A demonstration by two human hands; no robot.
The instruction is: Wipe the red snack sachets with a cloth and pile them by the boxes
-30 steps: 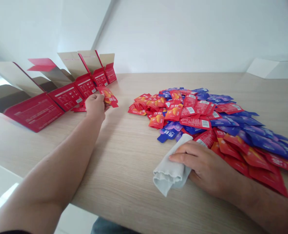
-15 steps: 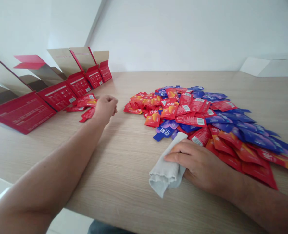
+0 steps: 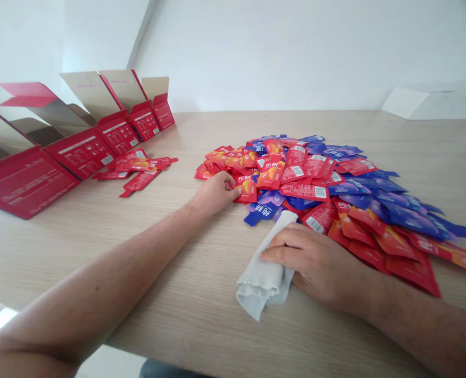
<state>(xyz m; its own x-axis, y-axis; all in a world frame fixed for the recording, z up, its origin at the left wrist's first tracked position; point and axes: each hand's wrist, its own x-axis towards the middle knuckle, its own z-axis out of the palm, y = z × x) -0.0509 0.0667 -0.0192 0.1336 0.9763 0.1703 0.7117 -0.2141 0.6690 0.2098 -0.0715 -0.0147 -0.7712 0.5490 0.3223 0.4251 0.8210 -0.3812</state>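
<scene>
My left hand (image 3: 217,194) is at the left edge of a heap of packets. Its thumb and fingers are pinched at the corner of a red packet (image 3: 246,190) with an orange picture; the fingertips are partly hidden. My right hand (image 3: 311,257) is closed around a folded white ribbed cloth (image 3: 262,273), just in front of the heap. Red packets and blue packets (image 3: 414,212) lie overlapped beyond and beside that hand.
A row of red cartons (image 3: 85,152) with raised flaps stands at the left. Several loose red packets (image 3: 140,181) lie before them on the wooden table (image 3: 177,315). At the back right is a white box-like object (image 3: 430,104) by the wall.
My left hand has moved right, from beside the small group of red packets to the large heap. The right hand still holds the cloth. The view has shifted slightly.
</scene>
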